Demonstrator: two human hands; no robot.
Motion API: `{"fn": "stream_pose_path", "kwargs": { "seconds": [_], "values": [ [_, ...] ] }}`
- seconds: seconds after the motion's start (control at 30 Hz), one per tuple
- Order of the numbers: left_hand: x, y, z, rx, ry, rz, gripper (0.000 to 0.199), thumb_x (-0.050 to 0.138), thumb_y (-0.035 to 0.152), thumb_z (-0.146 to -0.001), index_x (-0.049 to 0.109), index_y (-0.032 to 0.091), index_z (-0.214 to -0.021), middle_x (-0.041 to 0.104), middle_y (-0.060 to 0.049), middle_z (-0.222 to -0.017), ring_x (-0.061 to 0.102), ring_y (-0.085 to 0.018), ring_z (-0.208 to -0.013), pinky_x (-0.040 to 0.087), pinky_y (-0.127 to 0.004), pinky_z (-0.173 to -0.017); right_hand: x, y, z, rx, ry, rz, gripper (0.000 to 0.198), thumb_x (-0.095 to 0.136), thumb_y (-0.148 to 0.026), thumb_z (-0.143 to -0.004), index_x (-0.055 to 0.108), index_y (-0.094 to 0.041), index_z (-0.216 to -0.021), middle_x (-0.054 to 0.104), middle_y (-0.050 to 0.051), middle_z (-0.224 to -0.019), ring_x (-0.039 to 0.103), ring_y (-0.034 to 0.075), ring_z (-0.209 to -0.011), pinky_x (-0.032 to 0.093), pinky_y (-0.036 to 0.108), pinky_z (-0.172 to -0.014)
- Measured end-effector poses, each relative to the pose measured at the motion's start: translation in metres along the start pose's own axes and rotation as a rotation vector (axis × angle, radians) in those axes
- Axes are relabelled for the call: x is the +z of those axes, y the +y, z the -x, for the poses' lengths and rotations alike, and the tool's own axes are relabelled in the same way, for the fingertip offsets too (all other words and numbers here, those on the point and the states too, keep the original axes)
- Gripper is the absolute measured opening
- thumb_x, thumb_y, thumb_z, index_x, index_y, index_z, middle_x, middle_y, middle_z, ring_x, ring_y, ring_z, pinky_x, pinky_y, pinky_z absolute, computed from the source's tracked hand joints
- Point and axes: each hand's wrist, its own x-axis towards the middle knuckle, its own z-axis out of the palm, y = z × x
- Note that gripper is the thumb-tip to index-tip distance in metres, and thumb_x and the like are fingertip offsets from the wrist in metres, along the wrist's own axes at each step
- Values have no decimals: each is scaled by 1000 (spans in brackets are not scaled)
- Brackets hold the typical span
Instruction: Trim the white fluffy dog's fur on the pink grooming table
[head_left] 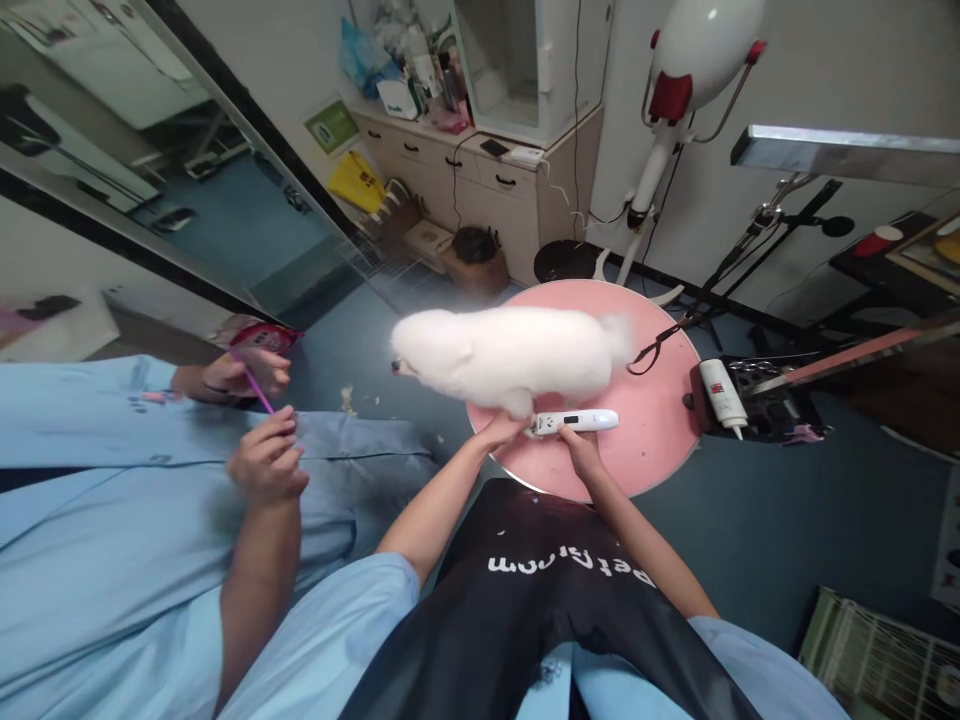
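A fluffy white dog (525,345) stands on a round pink grooming table (660,440), its head toward the left and its tail toward the right. My left hand (501,431) is closed around the lower part of the leg nearest me. In my right hand (582,454) is a white hair clipper (592,420), held level with its blade end pointing left. That blade end is at the dog's paw, close by my left fingers. Exactly where the blade touches is too small to tell.
At the left, a co-worker's hands (270,455) hold a thin purple stick (259,385). A black loop leash (651,355) hangs over the table's right side. A white bottle (722,392) lies on a black tool tray. Behind stand a white dryer (709,50) and drawers (487,190).
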Motion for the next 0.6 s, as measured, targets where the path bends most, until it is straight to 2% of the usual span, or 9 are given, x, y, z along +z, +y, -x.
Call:
{"fn": "stream_pose_path", "kwargs": {
  "seconds": [0.03,0.1,0.17,0.27,0.37,0.43,0.6],
  "values": [
    [-26,-4,-1,94,214,22,34,57,44,-84,50,18,-63,67,3,-76,55,-24,-125,53,-37,-84,1,1,-1,2,8,-13,25,74,-36,-64,58,-21,-75,64,0,-72,59,17,-69,50,31,-64],
    [-56,-13,-9,-41,22,140,42,44,40,-94,50,15,-60,66,1,-73,57,-21,-122,51,-37,-78,2,2,-1,1,15,-63,27,74,-37,-64,57,-21,-78,64,0,-73,59,17,-67,50,30,-61],
    [-60,-17,-22,-190,-222,220,50,38,45,-95,56,13,-60,65,0,-71,62,-18,-112,51,-33,-73,3,3,1,6,1,-140,32,75,-41,-64,58,-22,-82,66,1,-78,60,17,-68,51,31,-60],
    [-36,-8,-46,-350,-512,356,55,45,59,-82,58,14,-53,58,3,-59,68,-15,-94,52,-21,-64,4,4,7,33,62,-157,34,73,-47,-65,58,-21,-83,67,2,-76,61,17,-63,52,32,-59],
    [-3,6,-63,-557,-800,515,52,49,56,-77,51,17,-43,48,5,-48,68,-14,-84,50,-17,-57,5,6,17,45,124,-2,36,74,-49,-66,60,-20,-84,67,2,-71,62,19,-62,53,33,-59],
    [14,11,-69,-652,-839,557,50,50,52,-77,49,18,-41,46,5,-45,68,-14,-82,50,-17,-57,9,6,23,18,118,49,41,74,-51,-67,61,-19,-89,69,4,-75,65,21,-68,55,34,-62],
    [25,9,-78,-738,-703,524,43,52,50,-76,52,19,-45,46,5,-46,68,-14,-82,51,-17,-59,22,4,32,-73,187,63,46,73,-54,-68,57,-19,-94,70,5,-84,65,21,-69,56,36,-63]
  ]
}}
